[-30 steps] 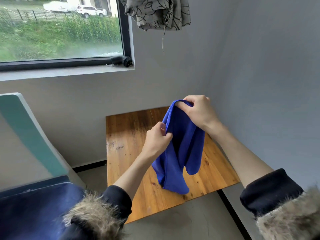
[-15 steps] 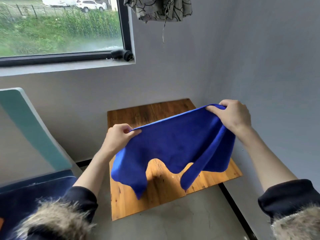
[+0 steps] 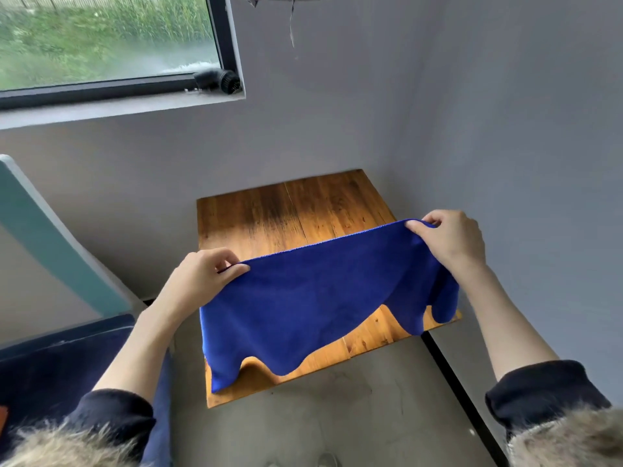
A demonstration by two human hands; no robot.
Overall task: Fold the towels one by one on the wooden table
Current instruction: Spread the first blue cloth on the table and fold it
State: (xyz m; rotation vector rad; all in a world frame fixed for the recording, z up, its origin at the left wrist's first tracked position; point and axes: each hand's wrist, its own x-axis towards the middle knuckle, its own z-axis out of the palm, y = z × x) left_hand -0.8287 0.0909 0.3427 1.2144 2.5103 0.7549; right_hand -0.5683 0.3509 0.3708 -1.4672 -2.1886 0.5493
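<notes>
A blue towel point(image 3: 313, 305) hangs spread out above the wooden table point(image 3: 290, 214). My left hand point(image 3: 202, 281) pinches its upper left corner. My right hand point(image 3: 448, 241) pinches the upper right corner, slightly higher and farther back. The top edge is stretched nearly straight between the two hands. The wavy lower edge hangs over the table's near part, and its left bottom corner seems to reach the tabletop. Most of the near half of the table is hidden behind the cloth.
The table sits in a corner, grey walls behind and right of it. A teal-edged panel point(image 3: 50, 237) and dark blue seat point(image 3: 50, 365) lie to the left. A window sill with a black object point(image 3: 219, 81) is above. Grey floor point(image 3: 320, 426) lies in front.
The bunched towel has been pulled open: my hands moved apart, each keeping a top corner, and the cloth now hangs flat and wide. My view has tilted downward.
</notes>
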